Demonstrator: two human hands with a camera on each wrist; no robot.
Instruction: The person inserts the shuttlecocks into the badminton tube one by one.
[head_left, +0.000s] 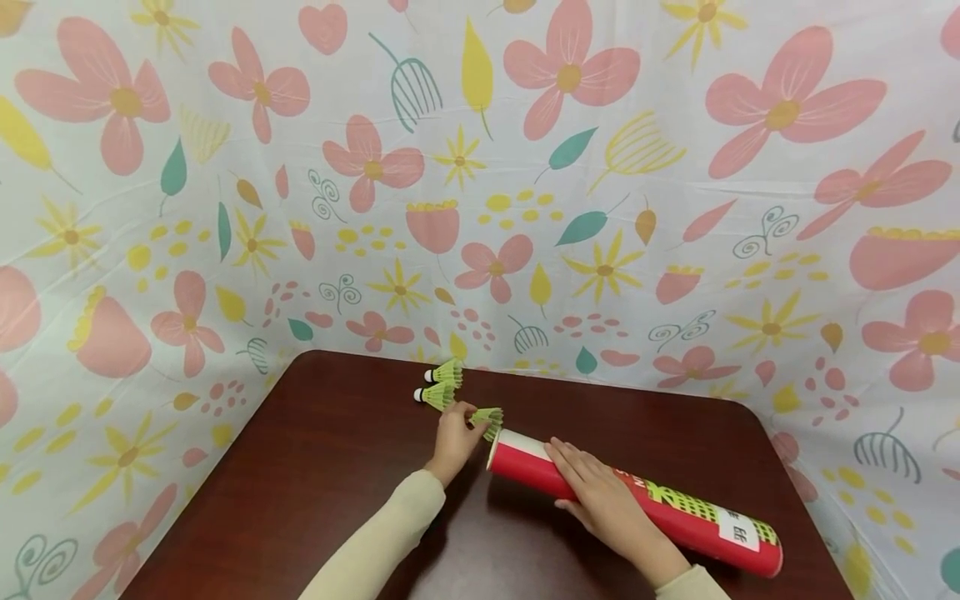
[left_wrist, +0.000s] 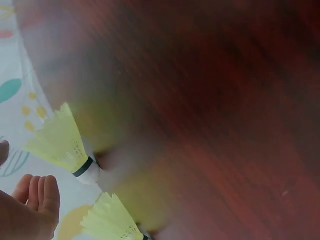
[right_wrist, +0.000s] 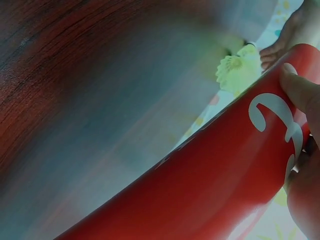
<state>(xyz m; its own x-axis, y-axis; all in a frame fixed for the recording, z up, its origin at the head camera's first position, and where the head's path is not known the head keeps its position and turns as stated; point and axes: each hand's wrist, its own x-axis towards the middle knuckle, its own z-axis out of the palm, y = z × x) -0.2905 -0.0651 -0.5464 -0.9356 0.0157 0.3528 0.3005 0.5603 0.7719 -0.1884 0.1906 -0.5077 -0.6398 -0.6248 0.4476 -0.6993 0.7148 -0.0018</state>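
A yellow shuttlecock point(head_left: 489, 420) is pinched between the thumb and fingers of my left hand point(head_left: 453, 443); its skirt faces the mouth of a red shuttlecock tube point(head_left: 528, 473), and its base is hidden by the fingers. My right hand point(head_left: 600, 497) grips the tube, which lies slanted across the right half of the table. The right wrist view shows the thumb point(right_wrist: 296, 85) over the red wall. Two more yellow shuttlecocks, a nearer one point(head_left: 435, 395) and a farther one point(head_left: 446, 373), lie just beyond my left hand. The left wrist view shows part of that hand point(left_wrist: 37, 207).
The dark brown table point(head_left: 285, 475) has rounded far corners. A white flower-print cloth point(head_left: 480, 200) hangs right behind its far edge and along both sides. The closed end of the tube point(head_left: 772, 557) reaches near the table's right edge.
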